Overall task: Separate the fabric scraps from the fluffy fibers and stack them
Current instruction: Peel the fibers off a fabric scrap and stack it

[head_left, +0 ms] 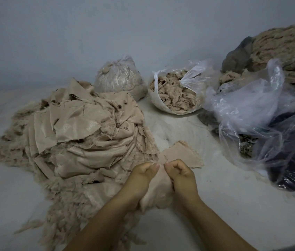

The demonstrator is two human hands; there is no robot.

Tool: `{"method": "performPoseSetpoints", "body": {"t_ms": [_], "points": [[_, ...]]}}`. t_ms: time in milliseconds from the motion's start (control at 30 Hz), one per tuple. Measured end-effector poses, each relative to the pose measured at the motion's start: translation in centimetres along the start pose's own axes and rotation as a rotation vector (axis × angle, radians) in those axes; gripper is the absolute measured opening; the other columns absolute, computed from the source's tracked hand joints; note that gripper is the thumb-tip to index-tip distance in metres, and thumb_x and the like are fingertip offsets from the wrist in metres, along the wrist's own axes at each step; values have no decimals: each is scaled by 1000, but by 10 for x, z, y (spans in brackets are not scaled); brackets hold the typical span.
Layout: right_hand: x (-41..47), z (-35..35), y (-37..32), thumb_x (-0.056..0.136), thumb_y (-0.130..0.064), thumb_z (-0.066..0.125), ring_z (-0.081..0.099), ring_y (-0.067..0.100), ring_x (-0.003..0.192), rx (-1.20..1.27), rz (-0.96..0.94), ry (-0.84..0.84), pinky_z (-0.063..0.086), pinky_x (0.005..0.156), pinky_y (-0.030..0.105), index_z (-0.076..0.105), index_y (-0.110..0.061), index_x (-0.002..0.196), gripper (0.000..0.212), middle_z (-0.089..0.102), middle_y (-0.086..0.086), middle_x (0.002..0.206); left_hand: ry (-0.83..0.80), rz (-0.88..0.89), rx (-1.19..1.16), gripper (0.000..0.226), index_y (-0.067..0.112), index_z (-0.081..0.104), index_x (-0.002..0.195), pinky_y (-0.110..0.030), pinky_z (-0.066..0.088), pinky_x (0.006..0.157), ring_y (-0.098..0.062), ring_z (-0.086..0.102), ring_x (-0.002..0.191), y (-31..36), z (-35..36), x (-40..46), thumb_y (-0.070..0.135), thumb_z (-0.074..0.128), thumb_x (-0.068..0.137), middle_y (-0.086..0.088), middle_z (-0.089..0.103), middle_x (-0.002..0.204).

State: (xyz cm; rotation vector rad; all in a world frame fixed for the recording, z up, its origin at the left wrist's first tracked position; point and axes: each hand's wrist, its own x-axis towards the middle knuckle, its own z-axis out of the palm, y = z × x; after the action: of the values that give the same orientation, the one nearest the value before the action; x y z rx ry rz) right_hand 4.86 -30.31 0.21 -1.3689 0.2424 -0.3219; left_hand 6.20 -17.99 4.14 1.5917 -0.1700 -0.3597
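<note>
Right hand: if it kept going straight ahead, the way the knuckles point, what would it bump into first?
Most likely the small flat fabric scraps lying just beyond the right hand; depth is hard to judge.

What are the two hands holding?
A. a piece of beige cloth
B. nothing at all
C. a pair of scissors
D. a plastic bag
A: the left hand and right hand both pinch the top edge of a beige fabric scrap hanging between them.
</note>
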Motion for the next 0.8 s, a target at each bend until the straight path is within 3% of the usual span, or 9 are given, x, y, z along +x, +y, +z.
{"method": "performPoseSetpoints", "body": {"t_ms": [67,133,200,300,400,467,567,667,800], "points": [[5,-14,0,94,-10,57,46,17,51,23,39,111,38,48,26,53,-10,67,27,54,1,52,56,-24,-70,30,11,62,75,-23,47,57,-13,59,62,1,-7,-2,21,46,99,-4,63,67],[7,-32,0,93,-16,58,47,16,48,-157,5,76,39,47,25,51,-14,63,31,57,0,50,113,-44,-135,32,12,61,72,-26,48,57,-16,59,59,3,-21,-2,23,47,98,-5,62,63],[5,-40,-6,86,-42,63,49,13,43,-347,20,-26,41,45,19,52,-19,52,43,56,1,45,105,-64,-184,30,8,62,77,-27,50,57,-19,60,59,5,-29,1,23,47,98,-9,63,66],[3,-35,-16,68,-72,48,58,10,46,-370,32,-68,47,50,16,63,-19,52,57,61,1,50,26,-102,-253,25,4,63,84,-26,52,56,-20,62,60,6,-23,4,23,50,96,-13,64,70],[-3,-18,-19,71,-59,56,65,7,81,-334,9,-320,53,74,20,65,-25,91,42,68,-8,85,-68,-121,-269,27,1,66,93,-36,52,72,-28,65,77,3,-15,5,24,51,95,-21,67,87],[-8,-11,-17,80,-42,65,58,4,66,-288,21,-350,48,62,15,62,-18,85,25,62,-12,71,-71,-111,-238,28,2,69,90,-36,54,73,-29,66,80,1,-14,6,23,52,96,-21,69,89],[-13,-11,-13,90,-12,62,49,11,52,-163,51,-246,40,49,18,55,-11,68,23,55,2,58,170,-35,-74,28,8,64,73,-31,50,63,-20,61,63,1,-23,13,21,53,95,-8,66,67],[-14,-14,-15,94,-14,56,47,18,56,-95,57,-150,38,48,21,53,-6,73,23,52,13,64,392,-48,-173,31,8,52,72,-18,31,37,-8,37,37,0,-39,21,19,43,100,3,43,44],[-14,-10,-16,96,-15,50,52,17,47,82,69,-99,46,45,24,47,0,84,19,53,7,55,268,-262,-205,49,5,59,78,-25,41,47,-16,52,51,-2,-30,14,50,45,93,-6,58,58]]}}
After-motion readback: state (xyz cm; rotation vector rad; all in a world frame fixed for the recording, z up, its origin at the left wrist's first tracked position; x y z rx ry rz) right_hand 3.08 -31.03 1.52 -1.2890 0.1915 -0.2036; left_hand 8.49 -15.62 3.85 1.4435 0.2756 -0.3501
